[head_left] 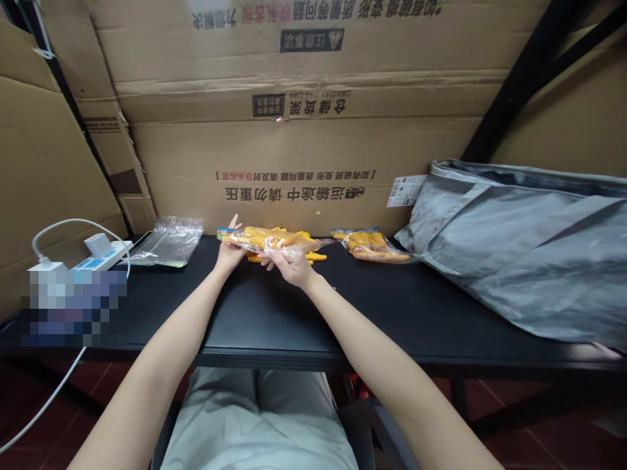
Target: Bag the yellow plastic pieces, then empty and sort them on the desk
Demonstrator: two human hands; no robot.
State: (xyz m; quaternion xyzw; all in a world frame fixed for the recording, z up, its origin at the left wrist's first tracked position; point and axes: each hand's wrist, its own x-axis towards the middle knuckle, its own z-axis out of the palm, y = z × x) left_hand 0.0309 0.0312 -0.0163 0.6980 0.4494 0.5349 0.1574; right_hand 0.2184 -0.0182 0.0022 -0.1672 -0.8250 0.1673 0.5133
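Between my two hands is a clear plastic bag [267, 241] with yellow-orange contents that look like gloves, raised a little over the table. My left hand [231, 253] holds its left end, near a colourful header strip, with one finger pointing up. Pinched in my right hand [292, 266] is the bag's near edge toward the right. Behind and under the bag lie more yellow gloves [317, 256], loose on the black table [274, 320] and partly hidden. To the right rests another filled bag of yellow gloves [375, 248].
Flat clear plastic bags [169, 241] lie at the back left. Further left are a power strip [105, 256], a white charger with a cable, and a blurred-out object [73, 307]. A large grey bag [514, 254] fills the right side. A cardboard wall [304, 143] stands behind.
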